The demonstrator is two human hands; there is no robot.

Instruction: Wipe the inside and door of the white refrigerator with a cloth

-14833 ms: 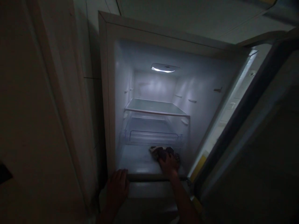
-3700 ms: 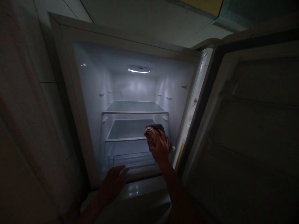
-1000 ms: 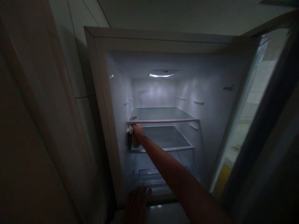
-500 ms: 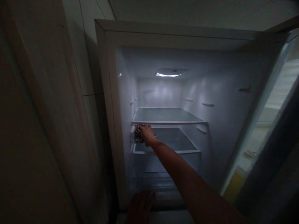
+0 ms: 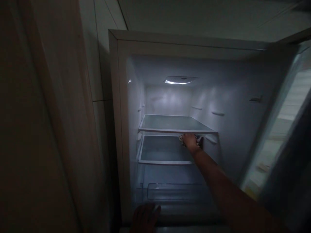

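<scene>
Room: pretty dark; tiled wall by the fridge;
Right hand: clutching a crumpled patterned cloth;
Cloth: right side; between glassy lower shelf and upper shelf;
Left hand: loosely open; near the clear, round-cornered drawer

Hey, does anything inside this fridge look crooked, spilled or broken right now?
Nothing stands out: upper shelf and lower shelf sit straight, with no visible spill or crack, though dimness and the right hand hide some detail.
</scene>
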